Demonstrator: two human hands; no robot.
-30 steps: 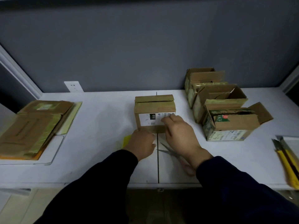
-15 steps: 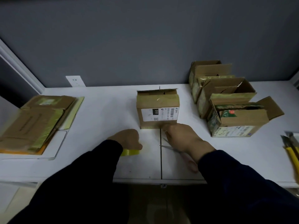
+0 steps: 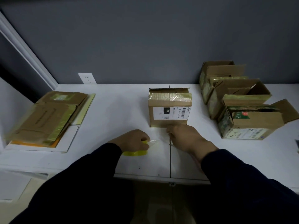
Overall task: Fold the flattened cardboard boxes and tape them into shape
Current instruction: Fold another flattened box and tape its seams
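Box upright centre frame on table, taped across its top front edge; left hand curled round tape roll at lower centre; right hand at box's bottom front edge, fingers bent down, grip not discernible.

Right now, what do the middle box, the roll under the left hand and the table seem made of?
Middle box: matte brown cardboard, its top edge ragged; a glossy wrinkled tape band on it. Roll: translucent yellowish plastic tape, probably, a clear end lifting off. Table: smooth white top, perhaps laminate; unsure.
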